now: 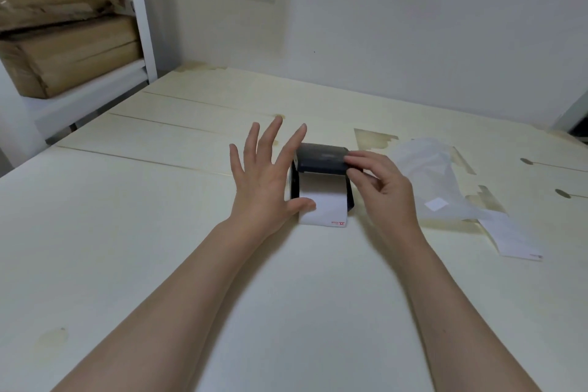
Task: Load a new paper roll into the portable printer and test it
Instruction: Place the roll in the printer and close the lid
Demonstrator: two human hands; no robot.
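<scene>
Both grips are at the printer (pixel 321 169), which sits mid-bench (pixel 159 232) with its dark lid (pixel 321 156) partly raised. Left grip (pixel 264 181) — fingers spread wide, thumb pressing the white paper (pixel 329 205) tail that runs out the front. Right grip (pixel 381 188) — fingertips and thumb pinching the lid's right end. To the right lie a crumpled clear wrapper (pixel 423 169) and a loose paper strip (pixel 515 239), touching.

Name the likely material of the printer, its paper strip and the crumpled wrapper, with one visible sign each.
Printer: probably dark plastic, smooth moulded lid with dull sheen. Paper strip: thin matte white paper, red print at its end. Wrapper: likely thin plastic film, translucent and crumpled.
</scene>
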